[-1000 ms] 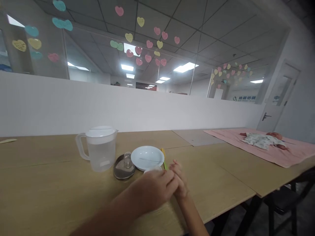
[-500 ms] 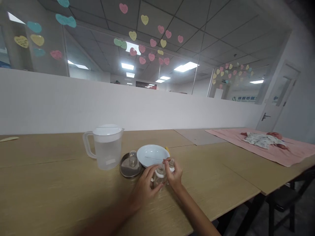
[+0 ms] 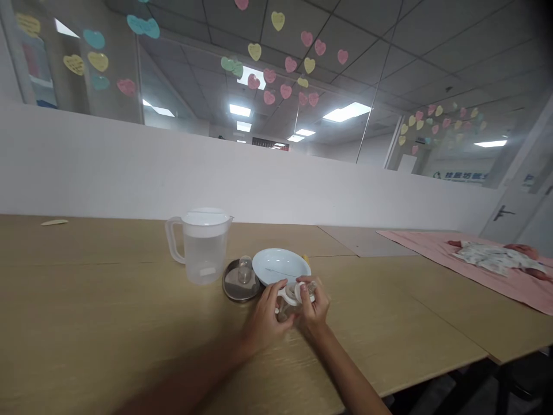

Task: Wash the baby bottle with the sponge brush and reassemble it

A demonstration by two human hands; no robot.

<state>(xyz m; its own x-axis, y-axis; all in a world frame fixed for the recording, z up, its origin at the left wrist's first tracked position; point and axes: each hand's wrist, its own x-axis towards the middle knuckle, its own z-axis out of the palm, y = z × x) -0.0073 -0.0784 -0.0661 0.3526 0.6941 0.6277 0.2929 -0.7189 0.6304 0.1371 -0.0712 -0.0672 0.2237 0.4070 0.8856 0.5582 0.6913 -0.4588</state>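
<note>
My left hand is wrapped round a clear baby bottle with a white band at its neck. In my right hand is a bottle nipple in a white collar, held tilted right at the bottle's mouth. Whether collar and bottle touch, I cannot tell. Just behind my hands stands a white bowl, with a thin stick-like thing in it. A clear dome-shaped cap stands on a round metal tray left of the bowl.
A lidded clear plastic pitcher stands left of the tray. Something yellow shows behind the bowl. At the right a baby doll lies on a pink cloth. A pale flat strip lies far left.
My right hand has brought the nipple and collar over to the bottle's mouth. The thin stick, earlier by my right fingers, now lies in the bowl. The view has shifted.
</note>
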